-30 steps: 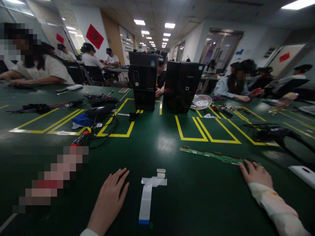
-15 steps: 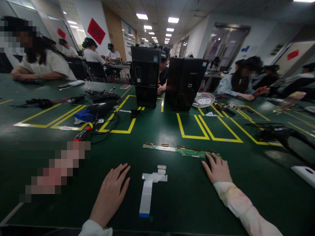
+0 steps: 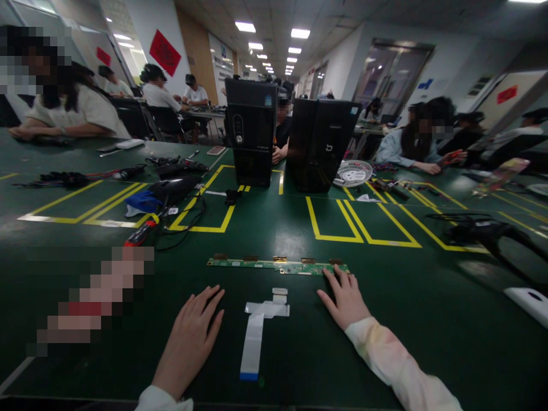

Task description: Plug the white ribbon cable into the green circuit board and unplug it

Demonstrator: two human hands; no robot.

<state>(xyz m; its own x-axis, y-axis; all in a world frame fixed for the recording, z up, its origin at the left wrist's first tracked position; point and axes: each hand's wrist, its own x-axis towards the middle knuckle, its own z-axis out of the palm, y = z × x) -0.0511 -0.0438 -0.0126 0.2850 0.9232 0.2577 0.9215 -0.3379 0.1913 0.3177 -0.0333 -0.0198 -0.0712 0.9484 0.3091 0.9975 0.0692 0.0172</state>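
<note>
A long, narrow green circuit board (image 3: 257,264) lies flat across the table, with several copper-coloured tabs along its far edge. My right hand (image 3: 346,294) rests its fingertips on the board's right end, fingers spread and not gripping. Nearer to me lies a white flat ribbon cable (image 3: 252,342), folded, with a blue end and a small connector at its far end. To its left, my left hand (image 3: 192,328) lies on the table with fingers stretched out, holding nothing and apart from the cable.
Two black computer towers (image 3: 250,137) stand beyond the board. A red-handled tool (image 3: 141,233) and black cables lie to the left. At the right are a black curved object (image 3: 492,234) and a white round grille (image 3: 353,173). Yellow tape (image 3: 338,238) marks the green table (image 3: 312,354). Several people sit around.
The circuit board has slid to the left along the table, my right hand moving left with it on its right end. My left hand and the ribbon cable stay in place.
</note>
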